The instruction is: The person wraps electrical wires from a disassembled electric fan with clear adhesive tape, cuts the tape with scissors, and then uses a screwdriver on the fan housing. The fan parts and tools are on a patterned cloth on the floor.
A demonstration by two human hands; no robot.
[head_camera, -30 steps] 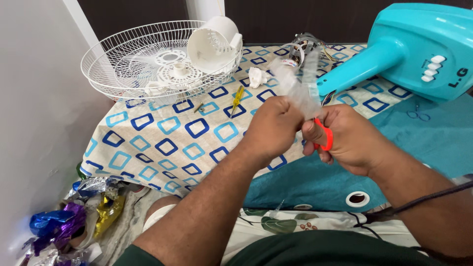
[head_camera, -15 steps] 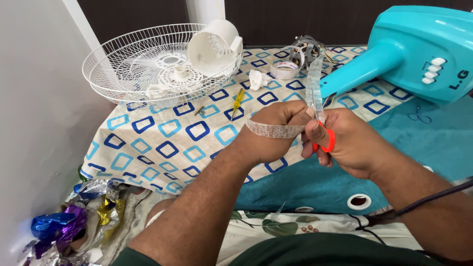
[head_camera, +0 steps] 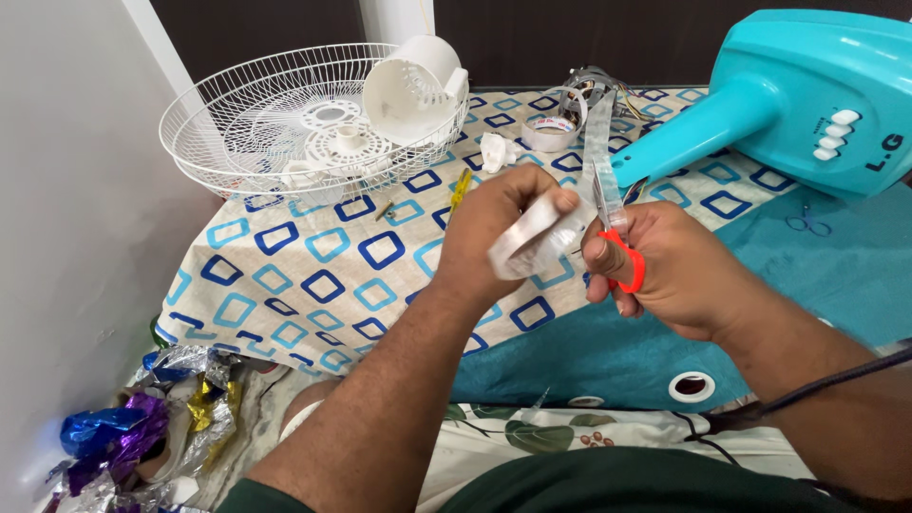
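My left hand [head_camera: 494, 233] pinches a strip of clear tape [head_camera: 532, 242] that curls between both hands over the patterned cloth [head_camera: 313, 275]. My right hand [head_camera: 674, 271] grips small scissors with red handles [head_camera: 622, 261], blades pointing up beside the tape. The tape strip is blurred and runs up toward a tape roll [head_camera: 554, 131] lying on the cloth behind the hands.
A white wire fan guard [head_camera: 237, 142] holding white plastic fan parts [head_camera: 413, 85] sits at the back left. A teal fan body [head_camera: 807, 95] lies at the right on a teal cloth [head_camera: 836, 275]. Crumpled foil [head_camera: 123, 427] lies lower left by a white wall. A dark cable [head_camera: 817, 389] crosses my right forearm.
The tape strip, stretched flat between the hands half a second ago, now curls near my left fingers. Both hands stay close together; the view has shifted slightly.
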